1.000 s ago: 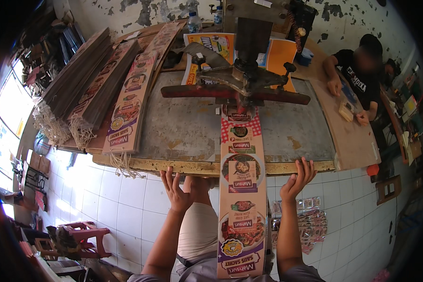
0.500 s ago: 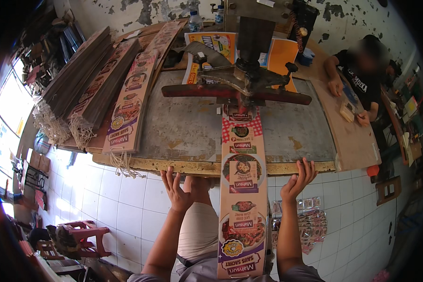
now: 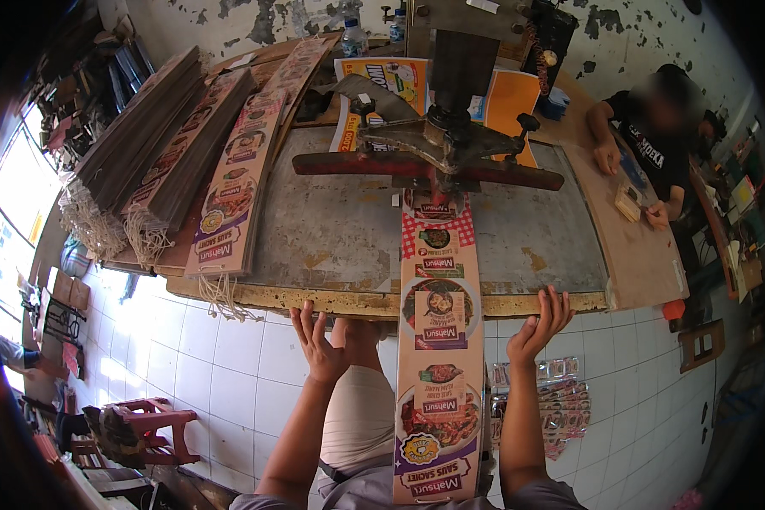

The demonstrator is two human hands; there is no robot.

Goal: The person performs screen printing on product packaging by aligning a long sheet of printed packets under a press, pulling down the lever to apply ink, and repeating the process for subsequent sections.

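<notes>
A long printed cardboard strip (image 3: 433, 374) with food pictures runs from under the red bar of a metal press (image 3: 438, 140) toward me, past the front edge of the worktable (image 3: 314, 246). My left hand (image 3: 320, 347) rests at that edge left of the strip, fingers spread and holding nothing. To the right of the strip, my right hand (image 3: 542, 327) touches the same edge with its fingers stretched upward, also without anything in it. Neither hand touches the strip.
Stacks of similar strips (image 3: 229, 183) with white strings (image 3: 225, 297) lie on the table's left. Another person (image 3: 654, 144) sits at the right, handling a small block (image 3: 627, 202). A red stool (image 3: 157, 429) stands on the tiled floor, and small packets (image 3: 561, 399) lie at right.
Both my hands, the strip and the press stay as they were. At the far left rim, what looks like another person's arm shows more than before.
</notes>
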